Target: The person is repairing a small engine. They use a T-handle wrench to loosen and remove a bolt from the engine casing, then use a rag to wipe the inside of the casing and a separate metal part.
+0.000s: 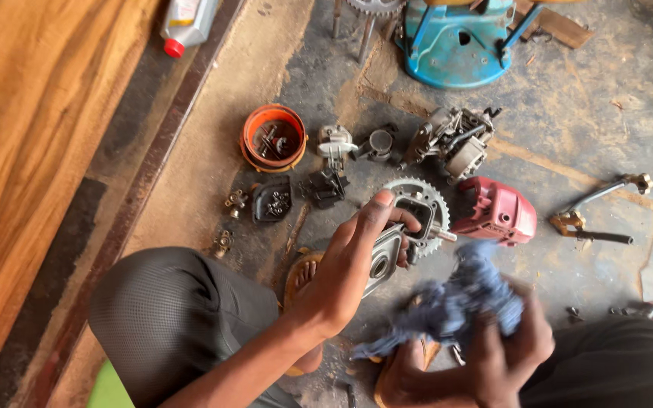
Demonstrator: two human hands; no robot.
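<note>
Low over the oil-stained concrete floor [583,113], the left hand [345,272] clamps a grey cast-metal engine cover [387,261] near the toothed sprocket [426,198], while the right hand [504,351] bunches a frayed blue rag [462,298]; wiping likely goes best with the cover held steady, cloth worked into recesses.

The left hand [345,268] grips a grey metal engine cover [387,261] while the right hand [504,351] bunches a blue rag [459,298] (blurred).
</note>
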